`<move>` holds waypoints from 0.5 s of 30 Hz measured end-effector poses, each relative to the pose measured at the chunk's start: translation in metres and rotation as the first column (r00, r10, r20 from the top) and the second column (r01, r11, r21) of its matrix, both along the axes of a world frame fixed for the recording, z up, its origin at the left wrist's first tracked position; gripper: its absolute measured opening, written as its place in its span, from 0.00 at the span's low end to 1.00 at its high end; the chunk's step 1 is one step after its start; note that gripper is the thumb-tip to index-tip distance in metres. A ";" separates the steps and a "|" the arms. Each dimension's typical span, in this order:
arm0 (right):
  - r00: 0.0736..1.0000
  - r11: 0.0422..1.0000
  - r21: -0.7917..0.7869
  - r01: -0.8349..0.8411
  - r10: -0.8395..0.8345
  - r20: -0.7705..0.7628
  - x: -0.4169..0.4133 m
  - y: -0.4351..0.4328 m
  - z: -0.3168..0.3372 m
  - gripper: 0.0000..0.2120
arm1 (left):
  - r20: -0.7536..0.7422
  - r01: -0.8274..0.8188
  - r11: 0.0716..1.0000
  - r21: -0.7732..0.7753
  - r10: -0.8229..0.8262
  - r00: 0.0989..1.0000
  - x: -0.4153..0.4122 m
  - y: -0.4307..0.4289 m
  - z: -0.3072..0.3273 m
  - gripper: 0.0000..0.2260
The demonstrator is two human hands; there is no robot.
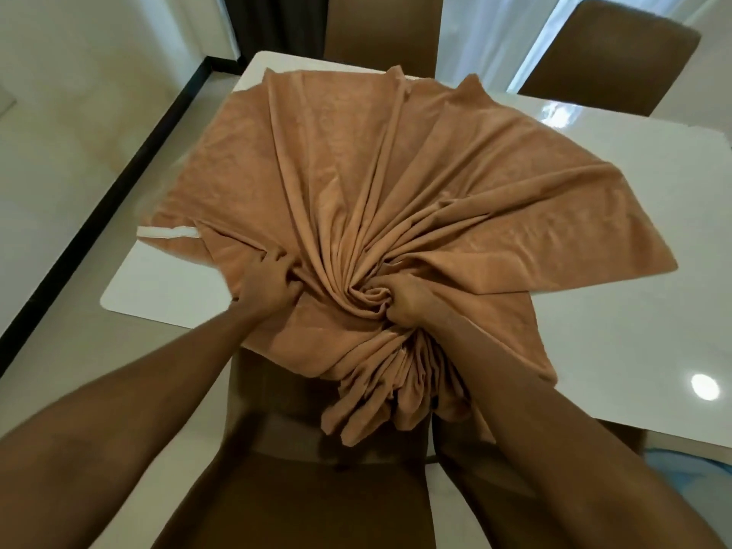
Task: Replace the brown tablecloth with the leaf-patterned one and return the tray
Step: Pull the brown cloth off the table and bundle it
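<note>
One head-worn wide-angle view, looking forward and steeply down.

The camera sits above the near edge of the white worktop (618, 239), close enough that both forearms run in from the bottom corners. It faces across the worktop toward two brown chairs (610, 53) at the far side; a third chair's back (277, 390) lies directly beneath. Straight lines bow near the frame edges.

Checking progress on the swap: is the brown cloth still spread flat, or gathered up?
Gathered. Both hands, left hand and right hand, bunch the brown cloth into radiating folds on the table.
</note>
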State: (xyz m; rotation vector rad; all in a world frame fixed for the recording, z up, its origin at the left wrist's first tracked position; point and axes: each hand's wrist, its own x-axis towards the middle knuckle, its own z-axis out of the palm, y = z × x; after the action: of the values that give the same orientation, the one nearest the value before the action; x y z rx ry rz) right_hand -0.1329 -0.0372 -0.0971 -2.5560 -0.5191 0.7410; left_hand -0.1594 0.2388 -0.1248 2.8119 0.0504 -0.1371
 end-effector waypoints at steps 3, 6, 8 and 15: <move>0.990 0.998 -0.046 -0.049 0.055 0.130 -0.013 0.000 0.002 0.33 | 0.202 0.063 0.990 -0.128 -0.036 0.979 -0.006 -0.015 0.001 0.06; 0.966 0.995 -0.034 0.097 -0.086 0.245 -0.034 -0.009 -0.002 0.41 | 0.195 -0.088 0.905 -0.416 0.183 0.964 -0.007 -0.039 0.010 0.05; 0.921 0.965 -0.057 0.255 -0.224 0.318 -0.047 -0.017 -0.009 0.43 | 0.141 -0.177 0.821 -0.543 0.296 0.945 -0.002 -0.062 0.018 0.05; 0.815 0.802 -0.143 0.579 -0.570 0.102 -0.073 -0.065 -0.018 0.46 | 0.237 0.013 0.784 -0.620 0.172 0.956 0.027 -0.141 0.034 0.08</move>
State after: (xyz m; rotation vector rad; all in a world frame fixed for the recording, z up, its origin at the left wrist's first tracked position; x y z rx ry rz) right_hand -0.2064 -0.1018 -0.1149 -2.6700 0.3298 0.5012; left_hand -0.1321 0.0982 -0.0904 2.1341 0.0484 0.2348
